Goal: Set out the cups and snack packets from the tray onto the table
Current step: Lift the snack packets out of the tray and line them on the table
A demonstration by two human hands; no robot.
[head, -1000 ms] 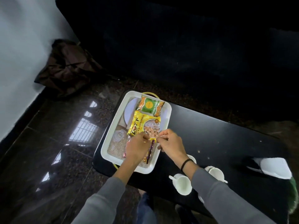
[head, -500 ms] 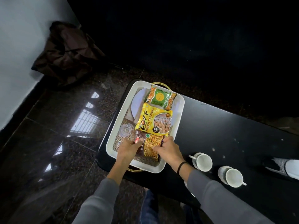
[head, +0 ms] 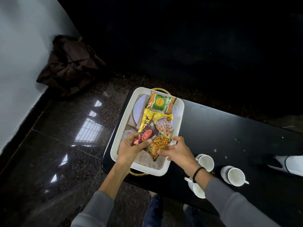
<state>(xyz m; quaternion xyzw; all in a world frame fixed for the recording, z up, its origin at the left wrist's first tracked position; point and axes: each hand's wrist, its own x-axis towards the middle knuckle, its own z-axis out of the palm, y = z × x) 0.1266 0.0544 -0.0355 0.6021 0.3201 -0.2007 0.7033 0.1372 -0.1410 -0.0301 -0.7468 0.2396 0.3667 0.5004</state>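
A white tray sits at the left end of the black table. In it lie a green snack packet at the far end and a yellow packet below it. My left hand grips a dark red packet by its left end, lifted over the tray's near half. My right hand pinches the packet's lower right edge, where orange-yellow snacks show. Three white cups stand on the table right of the tray: one close to it, one further right, one partly hidden under my right forearm.
A glass and a white plate rest in the tray's left side on a burlap mat. A white and black object lies at the table's right edge. A dark bag slumps against the wall on the glossy floor.
The dark red packet has come up off the tray between both hands and now tilts over the yellow packet. The camera view has shifted slightly.
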